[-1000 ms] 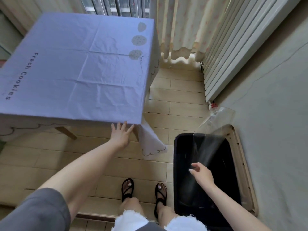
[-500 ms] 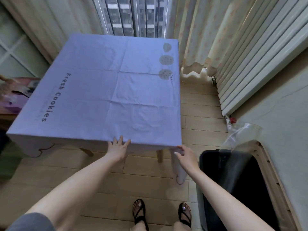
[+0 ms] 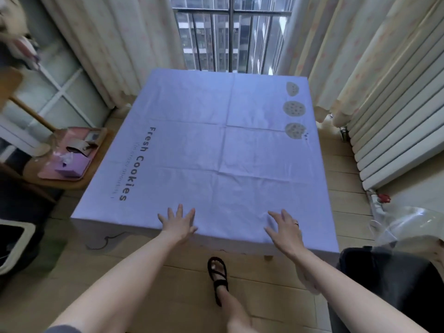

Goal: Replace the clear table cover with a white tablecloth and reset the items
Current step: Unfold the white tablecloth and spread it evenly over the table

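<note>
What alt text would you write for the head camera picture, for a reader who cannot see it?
A left hand and a right hand press flat on the near edge of a white tablecloth printed "Fresh Cookies", spread out in front of a window. A pink tray sits on the left; a clear cover lies by a black bin on the right.

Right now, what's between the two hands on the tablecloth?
Only bare tablecloth. In the head view, the left hand and the right hand rest open near its front edge, with nothing lying between them.
</note>
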